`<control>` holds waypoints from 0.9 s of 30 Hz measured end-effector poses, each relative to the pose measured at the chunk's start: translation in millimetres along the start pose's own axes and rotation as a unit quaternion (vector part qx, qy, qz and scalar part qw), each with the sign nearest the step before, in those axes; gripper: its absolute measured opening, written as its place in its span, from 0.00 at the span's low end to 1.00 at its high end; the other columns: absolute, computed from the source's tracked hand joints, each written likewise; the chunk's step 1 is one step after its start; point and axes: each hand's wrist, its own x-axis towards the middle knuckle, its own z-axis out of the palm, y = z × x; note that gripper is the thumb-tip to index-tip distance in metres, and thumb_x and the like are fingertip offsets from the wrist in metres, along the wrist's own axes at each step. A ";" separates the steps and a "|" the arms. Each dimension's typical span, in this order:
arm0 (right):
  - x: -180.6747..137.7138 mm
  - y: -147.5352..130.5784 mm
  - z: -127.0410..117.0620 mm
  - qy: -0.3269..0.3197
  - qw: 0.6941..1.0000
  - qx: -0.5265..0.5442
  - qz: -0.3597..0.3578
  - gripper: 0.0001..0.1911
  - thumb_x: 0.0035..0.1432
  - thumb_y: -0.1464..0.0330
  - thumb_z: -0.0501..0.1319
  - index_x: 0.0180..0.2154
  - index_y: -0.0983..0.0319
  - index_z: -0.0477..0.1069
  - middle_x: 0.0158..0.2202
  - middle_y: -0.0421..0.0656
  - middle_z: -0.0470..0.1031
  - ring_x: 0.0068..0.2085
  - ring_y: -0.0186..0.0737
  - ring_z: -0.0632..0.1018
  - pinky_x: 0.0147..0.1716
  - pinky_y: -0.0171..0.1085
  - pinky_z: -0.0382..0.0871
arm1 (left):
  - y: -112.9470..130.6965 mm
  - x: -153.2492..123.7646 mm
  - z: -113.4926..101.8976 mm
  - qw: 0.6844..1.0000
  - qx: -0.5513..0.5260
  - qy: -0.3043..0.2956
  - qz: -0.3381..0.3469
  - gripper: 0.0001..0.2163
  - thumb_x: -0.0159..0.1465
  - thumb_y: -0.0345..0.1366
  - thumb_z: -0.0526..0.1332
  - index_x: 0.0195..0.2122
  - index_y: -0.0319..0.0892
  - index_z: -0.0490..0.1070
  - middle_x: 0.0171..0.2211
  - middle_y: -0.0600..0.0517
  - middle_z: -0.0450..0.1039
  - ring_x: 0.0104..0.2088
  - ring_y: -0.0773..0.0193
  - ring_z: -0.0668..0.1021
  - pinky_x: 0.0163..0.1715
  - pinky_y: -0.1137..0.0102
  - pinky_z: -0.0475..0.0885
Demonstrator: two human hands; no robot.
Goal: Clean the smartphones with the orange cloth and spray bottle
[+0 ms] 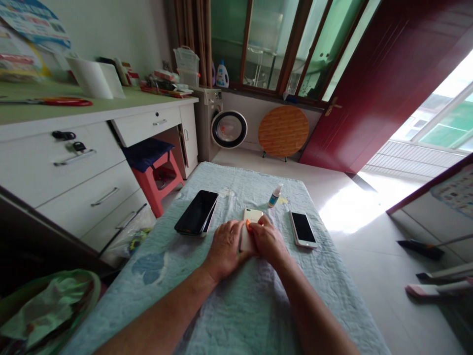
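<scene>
A light-coloured smartphone lies back up on the quilted cloth, its camera at the far end. My left hand is closed along its left edge and grips it. Pinched in the fingers of my right hand is a small orange piece, pressed against the phone's back; its kind is mostly hidden. To the left lie dark-screened devices, stacked. A white phone with a black screen rests screen up on the right. Beyond my right hand stands a small spray bottle with a blue label.
The pale blue quilted cloth covers the work surface. On the left are a white desk and a pink stool. A green-rimmed bin sits at lower left. Behind are a washing machine with its round door open and a round wooden tabletop.
</scene>
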 end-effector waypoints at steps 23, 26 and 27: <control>7.9 -4.1 3.9 -0.019 0.999 -0.035 -0.017 0.14 0.67 0.62 0.49 0.45 0.56 0.71 0.43 0.43 0.67 0.34 0.36 0.67 0.29 0.34 0.53 | -3.3 0.5 2.5 1.000 -0.005 -0.008 0.001 0.32 0.61 0.53 0.59 0.61 0.42 0.55 0.53 0.40 0.67 0.52 0.46 0.71 0.51 0.52 0.66; 13.2 0.7 5.7 0.000 0.999 -0.029 0.042 0.17 0.69 0.62 0.45 0.47 0.57 0.70 0.42 0.44 0.68 0.34 0.35 0.67 0.28 0.34 0.51 | -3.4 0.3 2.3 0.999 0.004 -0.032 -0.009 0.34 0.59 0.56 0.61 0.60 0.40 0.58 0.52 0.40 0.69 0.51 0.46 0.71 0.52 0.52 0.65; 13.9 2.3 5.9 0.005 0.998 -0.029 0.057 0.18 0.69 0.62 0.44 0.47 0.57 0.70 0.42 0.44 0.68 0.33 0.35 0.68 0.28 0.34 0.51 | -3.1 0.5 1.9 0.999 0.006 -0.039 -0.012 0.34 0.59 0.56 0.62 0.59 0.40 0.59 0.52 0.41 0.69 0.51 0.46 0.71 0.52 0.53 0.65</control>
